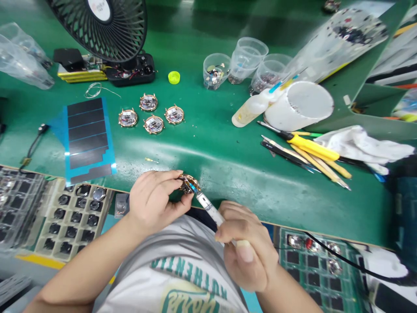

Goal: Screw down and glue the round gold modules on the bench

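Left hand (153,202) pinches round copper-rimmed module (188,184); right hand (246,248) grips syringe (208,208) touching it

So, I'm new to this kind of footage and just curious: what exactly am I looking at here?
This is a single picture from a camera worn on a person's head, looking down at their own two bare hands. No machine is doing the handling. The left hand pinches a small round gold-rimmed part, while the right hand holds a clear syringe with its blue tip at that part. Ahead is a green workbench holding four more round parts, a fan, clear plastic cups and yellow-handled tools. Trays with dark pockets sit nearer the person, just below the bench edge.
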`<action>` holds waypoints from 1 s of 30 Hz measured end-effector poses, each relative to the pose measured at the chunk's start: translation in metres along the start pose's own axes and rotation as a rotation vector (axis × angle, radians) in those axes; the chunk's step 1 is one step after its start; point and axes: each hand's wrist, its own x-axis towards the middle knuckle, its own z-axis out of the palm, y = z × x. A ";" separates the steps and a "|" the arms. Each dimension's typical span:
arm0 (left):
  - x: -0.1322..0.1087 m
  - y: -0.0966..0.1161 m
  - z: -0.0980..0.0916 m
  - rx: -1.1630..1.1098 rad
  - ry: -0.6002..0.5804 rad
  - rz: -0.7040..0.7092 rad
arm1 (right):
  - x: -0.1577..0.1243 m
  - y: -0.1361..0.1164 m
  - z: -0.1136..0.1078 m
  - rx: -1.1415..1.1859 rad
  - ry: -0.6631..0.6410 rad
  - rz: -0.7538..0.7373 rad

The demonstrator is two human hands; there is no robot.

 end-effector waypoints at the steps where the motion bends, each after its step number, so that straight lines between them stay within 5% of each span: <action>1: 0.000 0.000 0.000 0.001 0.001 -0.002 | 0.000 0.000 0.000 0.000 -0.001 0.001; 13: 0.001 0.000 0.002 0.002 0.027 0.003 | 0.003 -0.003 -0.001 0.017 -0.021 0.018; 18: 0.001 0.001 -0.002 -0.015 0.023 0.023 | 0.003 -0.013 -0.014 0.122 0.016 0.173; 25: 0.003 0.004 -0.008 0.045 -0.027 0.042 | 0.010 -0.016 -0.035 0.321 -0.136 0.340; 30: 0.003 0.002 -0.005 -0.025 -0.024 0.035 | 0.011 -0.016 -0.032 0.412 -0.004 0.369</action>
